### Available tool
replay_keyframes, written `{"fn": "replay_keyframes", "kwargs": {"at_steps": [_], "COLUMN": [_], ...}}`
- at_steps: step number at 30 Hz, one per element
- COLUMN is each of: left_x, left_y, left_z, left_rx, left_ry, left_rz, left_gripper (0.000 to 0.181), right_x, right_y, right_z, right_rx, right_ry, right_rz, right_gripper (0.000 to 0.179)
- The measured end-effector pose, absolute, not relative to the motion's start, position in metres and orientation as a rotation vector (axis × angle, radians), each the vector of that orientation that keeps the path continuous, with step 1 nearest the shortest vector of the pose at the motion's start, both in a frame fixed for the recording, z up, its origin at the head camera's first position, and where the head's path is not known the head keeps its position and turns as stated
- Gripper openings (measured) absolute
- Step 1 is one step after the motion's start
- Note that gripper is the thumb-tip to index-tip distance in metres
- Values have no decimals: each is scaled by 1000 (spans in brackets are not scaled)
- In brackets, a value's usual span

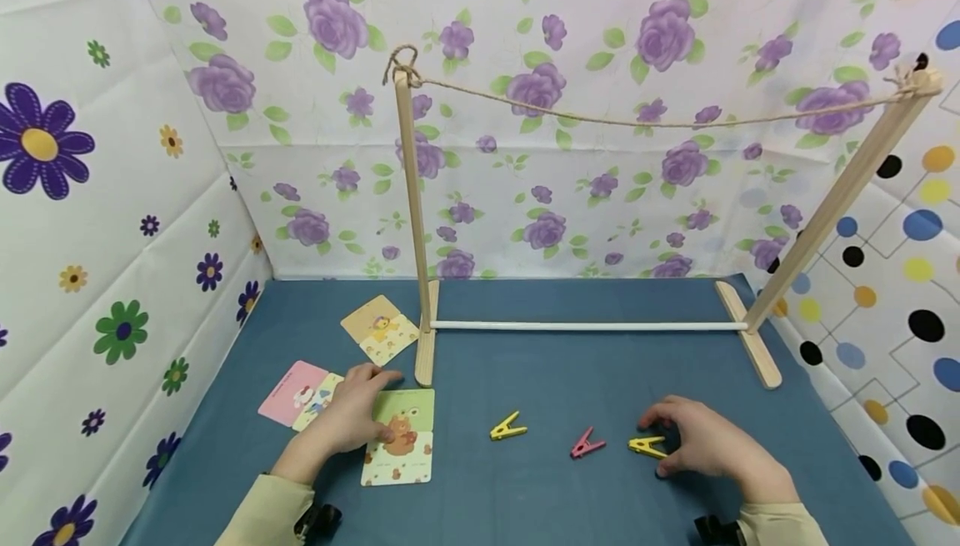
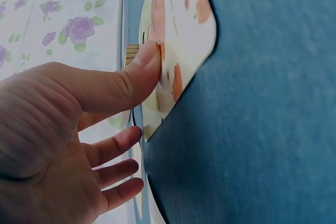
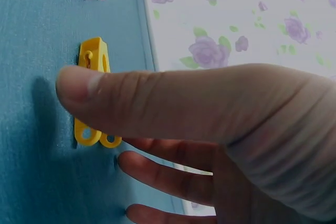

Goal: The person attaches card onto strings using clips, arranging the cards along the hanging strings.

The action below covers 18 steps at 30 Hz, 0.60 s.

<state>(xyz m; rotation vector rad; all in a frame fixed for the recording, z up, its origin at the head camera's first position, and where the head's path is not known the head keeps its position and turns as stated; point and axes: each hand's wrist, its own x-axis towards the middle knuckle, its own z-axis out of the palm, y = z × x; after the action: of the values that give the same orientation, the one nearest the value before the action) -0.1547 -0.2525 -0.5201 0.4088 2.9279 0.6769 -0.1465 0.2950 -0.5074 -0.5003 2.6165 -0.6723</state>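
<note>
My left hand (image 1: 348, 408) reaches over a green card with a bear picture (image 1: 412, 425), which lies on the table. In the left wrist view the thumb overlaps the card (image 2: 181, 30), and the other fingers are spread loosely. My right hand (image 1: 708, 442) is over a yellow clothespin (image 1: 645, 446), thumb and forefinger apart on either side of it. In the right wrist view the thumb crosses in front of this clothespin (image 3: 93, 56), hiding its middle. To the left lie a pink clothespin (image 1: 586, 444) and another yellow clothespin (image 1: 508, 427).
A pink card (image 1: 291, 392) and a tan card (image 1: 378, 325) lie at the left. Behind stands a wooden frame, its left post (image 1: 411, 196) and right post (image 1: 840, 196) joined by twine (image 1: 600, 121) above and a white rod (image 1: 585, 326) below. Patterned cloth surrounds the blue table (image 1: 540, 504).
</note>
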Motion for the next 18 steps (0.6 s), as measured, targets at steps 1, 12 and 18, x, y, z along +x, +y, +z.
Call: {"fn": "replay_keyframes", "kwargs": {"at_steps": [1, 12, 18], "left_x": [-155, -156, -157], "left_y": [-251, -248, -246], "left_z": [-520, -520, -517], "left_rx": [402, 410, 419], "left_ry": [2931, 2954, 2959], "left_rz": [671, 643, 634], "left_gripper": [88, 74, 71], "right_x": [-147, -146, -145], "right_y": [295, 288, 287], "right_z": [-508, -509, -508], "right_rx": [-493, -418, -446], "right_ry": [2622, 2653, 2656], "right_rz": [-668, -637, -639], "right_gripper": [53, 49, 48]}}
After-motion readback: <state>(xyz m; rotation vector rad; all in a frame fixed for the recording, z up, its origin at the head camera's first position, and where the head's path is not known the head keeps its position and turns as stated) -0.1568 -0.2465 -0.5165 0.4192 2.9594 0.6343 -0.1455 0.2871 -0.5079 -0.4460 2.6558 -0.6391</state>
